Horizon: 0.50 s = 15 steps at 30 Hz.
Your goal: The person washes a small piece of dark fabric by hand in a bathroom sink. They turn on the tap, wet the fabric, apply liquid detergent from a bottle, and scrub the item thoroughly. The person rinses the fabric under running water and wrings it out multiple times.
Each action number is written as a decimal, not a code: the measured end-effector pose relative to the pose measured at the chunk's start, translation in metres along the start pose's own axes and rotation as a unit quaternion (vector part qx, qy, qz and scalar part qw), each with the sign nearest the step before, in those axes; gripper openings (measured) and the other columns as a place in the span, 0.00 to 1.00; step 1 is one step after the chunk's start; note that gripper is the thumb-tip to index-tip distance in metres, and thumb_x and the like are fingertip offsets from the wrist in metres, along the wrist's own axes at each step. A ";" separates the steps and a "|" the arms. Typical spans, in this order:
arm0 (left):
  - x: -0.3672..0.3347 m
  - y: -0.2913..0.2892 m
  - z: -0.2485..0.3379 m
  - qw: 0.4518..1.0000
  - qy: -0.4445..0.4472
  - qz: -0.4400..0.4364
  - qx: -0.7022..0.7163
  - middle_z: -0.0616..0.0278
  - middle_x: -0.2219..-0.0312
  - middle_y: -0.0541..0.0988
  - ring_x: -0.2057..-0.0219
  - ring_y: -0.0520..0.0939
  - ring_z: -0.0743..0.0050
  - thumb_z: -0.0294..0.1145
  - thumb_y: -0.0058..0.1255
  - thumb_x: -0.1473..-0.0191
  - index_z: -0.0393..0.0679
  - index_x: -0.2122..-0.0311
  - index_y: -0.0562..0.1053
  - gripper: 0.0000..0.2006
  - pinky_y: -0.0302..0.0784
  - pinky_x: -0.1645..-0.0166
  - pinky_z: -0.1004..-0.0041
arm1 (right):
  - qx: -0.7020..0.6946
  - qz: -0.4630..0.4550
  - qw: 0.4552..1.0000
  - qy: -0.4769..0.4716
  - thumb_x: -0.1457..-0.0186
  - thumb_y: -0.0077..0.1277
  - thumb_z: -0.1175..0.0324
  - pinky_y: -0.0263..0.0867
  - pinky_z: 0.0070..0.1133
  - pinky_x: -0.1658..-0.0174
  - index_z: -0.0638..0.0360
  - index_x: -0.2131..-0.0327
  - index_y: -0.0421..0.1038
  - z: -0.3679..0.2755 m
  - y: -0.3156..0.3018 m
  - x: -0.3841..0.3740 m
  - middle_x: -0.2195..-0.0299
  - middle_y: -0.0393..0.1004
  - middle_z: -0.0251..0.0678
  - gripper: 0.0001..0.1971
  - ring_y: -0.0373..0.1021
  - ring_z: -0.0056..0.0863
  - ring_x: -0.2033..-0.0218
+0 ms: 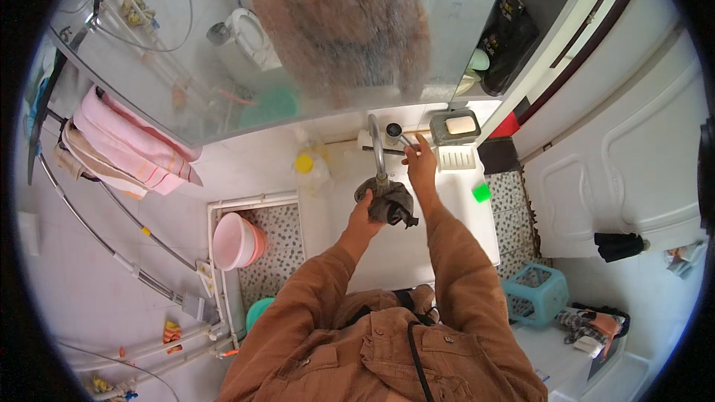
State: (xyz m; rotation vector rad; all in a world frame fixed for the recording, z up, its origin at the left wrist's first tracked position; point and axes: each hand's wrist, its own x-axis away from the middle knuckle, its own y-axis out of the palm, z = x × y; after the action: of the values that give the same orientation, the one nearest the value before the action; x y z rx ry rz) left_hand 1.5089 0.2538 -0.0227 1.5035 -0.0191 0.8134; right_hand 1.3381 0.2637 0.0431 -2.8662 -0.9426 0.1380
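Grey dish (439, 128) holds pale soap (460, 126), the left hand (362, 220) dark cloth (396, 204).

Light is bright and soft, the mirror (328, 45) looks hazy, and edges bend toward blackened corners.

Cannot see most fingers of the left hand (361, 217) behind the dark cloth (393, 204), the mirror (328, 82) beyond the top edge, or the whole green tub (258, 311) behind the sleeve (316, 294).
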 end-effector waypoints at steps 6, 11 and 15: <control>-0.020 -0.032 0.005 0.997 0.041 0.041 -0.049 0.58 0.51 0.73 0.49 0.73 0.58 0.44 0.40 0.37 0.48 0.48 0.68 0.17 0.69 0.44 0.55 | -0.372 -0.011 0.890 0.264 0.39 0.45 0.53 0.64 0.23 0.76 0.56 0.68 0.68 0.023 0.033 0.060 0.78 0.67 0.32 0.16 0.64 0.24 0.80; -0.017 -0.053 -0.005 0.991 0.074 0.101 -0.051 0.58 0.52 0.73 0.53 0.75 0.61 0.45 0.51 0.43 0.41 0.47 0.67 0.24 0.74 0.49 0.61 | -0.500 -0.087 0.769 0.389 0.39 0.40 0.46 0.59 0.27 0.75 0.58 0.69 0.65 0.043 0.047 0.062 0.82 0.61 0.33 0.23 0.59 0.28 0.80; 0.013 -0.027 0.001 0.609 0.240 -0.076 -0.753 0.64 0.51 0.72 0.51 0.73 0.70 0.49 0.50 0.43 0.42 0.45 0.66 0.26 0.69 0.46 0.73 | -0.603 -0.121 0.704 0.355 0.38 0.39 0.45 0.59 0.28 0.76 0.58 0.70 0.64 0.052 0.048 0.063 0.82 0.61 0.34 0.23 0.58 0.30 0.81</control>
State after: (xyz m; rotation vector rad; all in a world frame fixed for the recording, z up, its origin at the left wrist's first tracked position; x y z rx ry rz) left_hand 1.5320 0.2625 -0.0393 -0.3599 -0.1385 0.6593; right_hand 1.4104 0.2674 -0.0181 -2.9880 -1.4907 -2.1884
